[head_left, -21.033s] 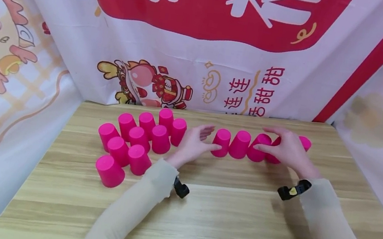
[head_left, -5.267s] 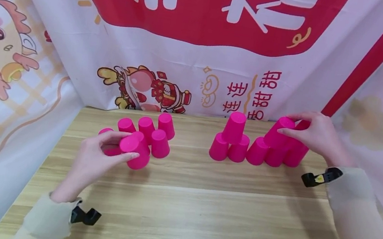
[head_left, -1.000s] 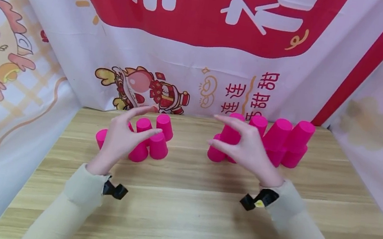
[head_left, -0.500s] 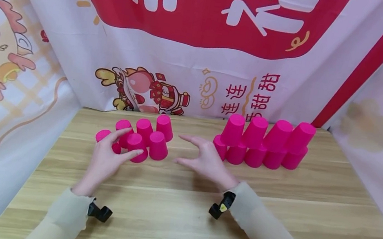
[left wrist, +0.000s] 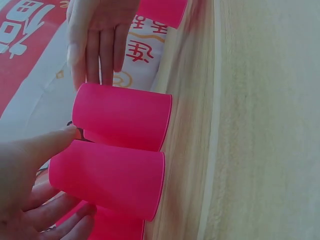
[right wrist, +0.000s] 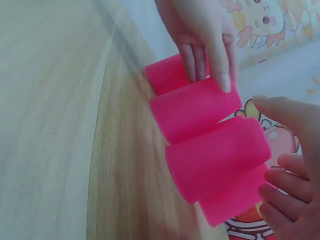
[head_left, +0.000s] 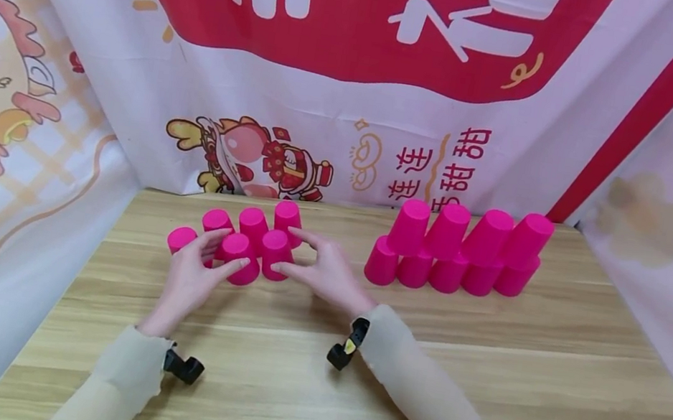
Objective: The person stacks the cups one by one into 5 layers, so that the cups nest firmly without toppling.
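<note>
Upside-down pink cups stand on the table in two groups. At the left group, my left hand (head_left: 187, 281) curls its thumb and fingers round a front cup (head_left: 240, 261); in the left wrist view the thumb lies by the base of that cup (left wrist: 107, 180) with fingers on its far side. My right hand (head_left: 330, 271) is spread around the neighbouring cup (head_left: 276, 256), thumb in front, fingers behind. In the right wrist view, a gap shows between the thumb of my right hand (right wrist: 300, 175) and the nearest cup (right wrist: 217, 160).
Several more cups (head_left: 252, 225) stand behind and left of the hands. On the right, an upper row of cups (head_left: 450, 233) rests on a lower row (head_left: 414, 271). Printed cloth (head_left: 328, 92) hangs behind the wooden table (head_left: 296, 393) and at both sides.
Over the last second my right hand has moved left from the stacked rows to the left group. My left hand has lowered round its cup. Since the older frames, the upper row has grown.
</note>
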